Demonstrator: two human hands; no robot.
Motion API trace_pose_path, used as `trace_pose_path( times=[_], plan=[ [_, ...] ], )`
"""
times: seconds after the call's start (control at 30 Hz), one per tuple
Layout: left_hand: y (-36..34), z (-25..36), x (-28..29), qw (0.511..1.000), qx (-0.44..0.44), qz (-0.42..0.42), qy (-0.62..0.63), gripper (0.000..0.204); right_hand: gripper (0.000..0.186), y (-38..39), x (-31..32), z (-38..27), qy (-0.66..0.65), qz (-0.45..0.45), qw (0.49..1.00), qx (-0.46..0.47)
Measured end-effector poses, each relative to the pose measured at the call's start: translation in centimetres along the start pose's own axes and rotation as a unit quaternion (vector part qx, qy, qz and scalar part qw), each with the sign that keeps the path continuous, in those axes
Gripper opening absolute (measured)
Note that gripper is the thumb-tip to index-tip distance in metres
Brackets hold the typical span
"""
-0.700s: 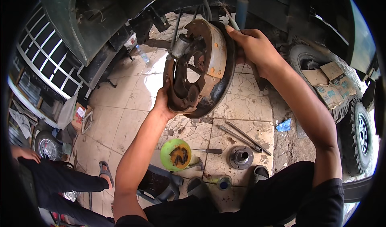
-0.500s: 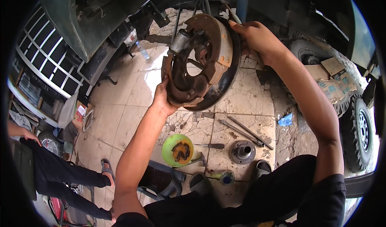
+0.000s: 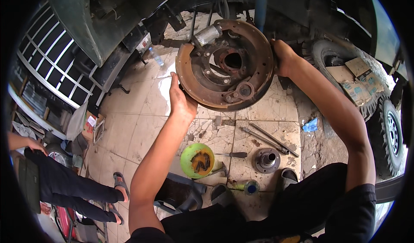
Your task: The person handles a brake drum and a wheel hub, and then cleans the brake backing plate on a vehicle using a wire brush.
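A rusty brake backing plate (image 3: pixel 258 70) is held up under the vehicle, its round face toward me, with curved brake shoes, a silver cylinder (image 3: pixel 207 35) at the upper left and a round fitting (image 3: pixel 244 90) near the bottom. My left hand (image 3: pixel 181 97) grips its lower-left rim from beneath, thumb up along the edge. My right hand (image 3: pixel 285 57) grips the right rim; its fingertips are hidden behind the plate. Below on the tiles lie a green bowl (image 3: pixel 186 160) with orange liquid and dark parts, a screwdriver (image 3: pixel 237 154), a metal hub (image 3: pixel 267 161) and two rods (image 3: pixel 269 139).
Dark vehicle bodywork (image 3: pixel 112 6) arches overhead. A person (image 3: pixel 64 182) in dark trousers stands at left beside a white grille and clutter. At right are tires (image 3: pixel 390 135) and cardboard (image 3: pixel 358 83). A dark plastic seat (image 3: pixel 174 191) and small jar (image 3: pixel 251 188) are near my feet.
The plate has turned from edge-on to face me and shifted right. My right hand has moved down and right; the brush seen behind it earlier is no longer visible.
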State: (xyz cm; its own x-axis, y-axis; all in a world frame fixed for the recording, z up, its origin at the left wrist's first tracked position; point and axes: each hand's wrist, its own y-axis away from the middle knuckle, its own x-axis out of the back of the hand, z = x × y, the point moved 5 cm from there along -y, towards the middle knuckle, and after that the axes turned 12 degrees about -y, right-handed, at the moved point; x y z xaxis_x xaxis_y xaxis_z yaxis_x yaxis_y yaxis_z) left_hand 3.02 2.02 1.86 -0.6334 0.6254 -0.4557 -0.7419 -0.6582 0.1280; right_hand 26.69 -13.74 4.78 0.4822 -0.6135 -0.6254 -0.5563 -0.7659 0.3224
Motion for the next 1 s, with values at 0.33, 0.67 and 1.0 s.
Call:
trace_pose_path(
  times=[0.33, 0.67, 1.0],
  plan=[
    [2.8, 2.3, -3.4, 0.994, -0.093, 0.021, -0.060, 0.052, 0.042, -0.2, 1.0, -1.1, -0.079, -0.060, 0.995, 0.026],
    [7.0, 6.3, -6.8, 0.948, -0.266, -0.066, -0.161, 0.037, 0.042, 1.2, 2.3, -1.0, -0.033, 0.027, 0.999, 0.033],
    [7.9, 5.6, -9.6, 0.938, -0.236, -0.250, -0.045, 0.091, 0.036, 0.6, 4.4, -0.3, -0.082, -0.025, 0.996, 0.025]
  ],
)
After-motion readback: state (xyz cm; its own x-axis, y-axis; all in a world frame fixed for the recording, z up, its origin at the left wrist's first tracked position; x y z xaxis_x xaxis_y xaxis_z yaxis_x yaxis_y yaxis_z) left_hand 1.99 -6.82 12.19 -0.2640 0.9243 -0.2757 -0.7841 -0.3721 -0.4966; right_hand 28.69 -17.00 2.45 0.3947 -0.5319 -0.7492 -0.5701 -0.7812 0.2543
